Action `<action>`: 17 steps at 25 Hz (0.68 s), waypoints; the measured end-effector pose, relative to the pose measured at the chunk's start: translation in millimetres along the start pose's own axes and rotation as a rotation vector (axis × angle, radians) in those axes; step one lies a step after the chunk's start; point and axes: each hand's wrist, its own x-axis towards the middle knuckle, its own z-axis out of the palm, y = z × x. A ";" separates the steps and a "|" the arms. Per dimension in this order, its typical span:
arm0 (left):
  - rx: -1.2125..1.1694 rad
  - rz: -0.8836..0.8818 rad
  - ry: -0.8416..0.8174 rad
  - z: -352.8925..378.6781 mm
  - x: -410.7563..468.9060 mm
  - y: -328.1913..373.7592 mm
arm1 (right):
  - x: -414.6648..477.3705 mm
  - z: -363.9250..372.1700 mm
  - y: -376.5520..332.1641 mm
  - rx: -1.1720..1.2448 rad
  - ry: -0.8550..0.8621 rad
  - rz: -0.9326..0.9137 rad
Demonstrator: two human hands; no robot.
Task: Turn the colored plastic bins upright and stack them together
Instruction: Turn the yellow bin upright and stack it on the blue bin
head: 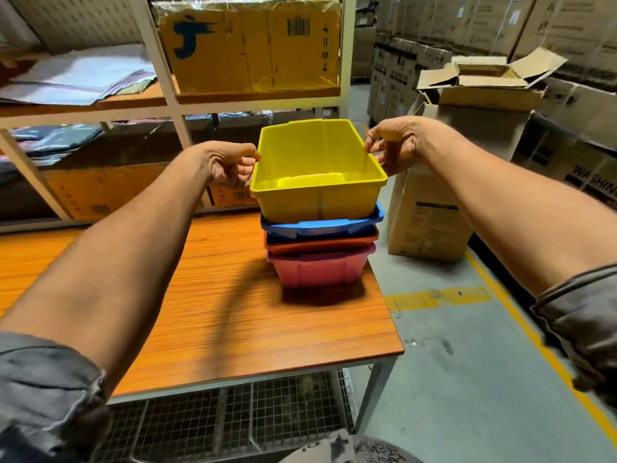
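The task looks nearly finished: in the centre of the frame, at the far right corner of the wood-grain desk (207, 295), a pink plastic bin (319, 269), an orange plastic bin (320, 243) and a blue plastic bin (322, 226) sit nested upright. The bright yellow rectangular plastic bin (317, 175) rides on top, upright, empty, tipped slightly and seemingly not fully seated. The left hand (230, 167) and right hand (395, 145) pinch its opposite long rims. What remains, I judge, is pressing it down level
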 end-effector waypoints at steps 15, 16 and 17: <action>0.001 -0.015 0.055 6.2 4.6 -14.7 | 10.3 -1.0 12.6 0.015 0.022 0.035; -0.002 -0.017 0.065 6.1 2.0 -14.6 | 11.0 -1.0 12.1 0.025 0.024 0.033; -0.002 -0.018 0.074 6.4 -0.2 -14.5 | 11.5 -1.1 12.4 0.034 0.026 0.028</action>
